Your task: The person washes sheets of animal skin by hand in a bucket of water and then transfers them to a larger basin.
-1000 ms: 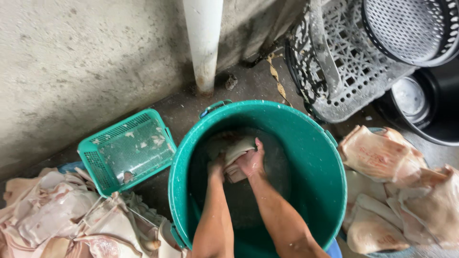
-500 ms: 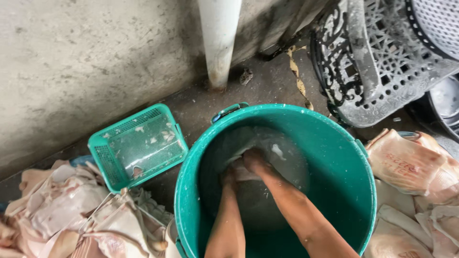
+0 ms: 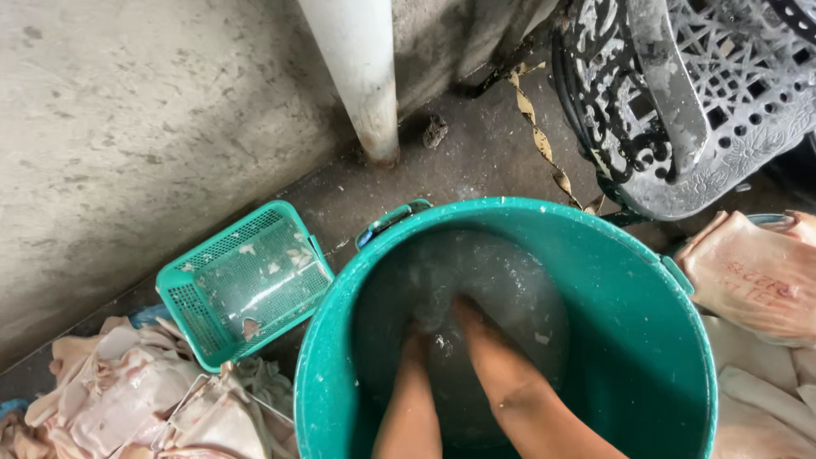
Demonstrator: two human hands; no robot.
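Grip cannot be judged — both hands, left hand [image 3: 415, 344] and right hand [image 3: 476, 319], are now under cloudy water in the bucket [image 3: 646, 280]. The pale piece held above the surface a second ago is gone from view — likely submerged for rinsing.

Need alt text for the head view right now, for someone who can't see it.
Both forearms plunge into a large green bucket of cloudy water, the left hand and right hand submerged and blurred. A small green basket sits beside it; pale slabs lie on both sides.
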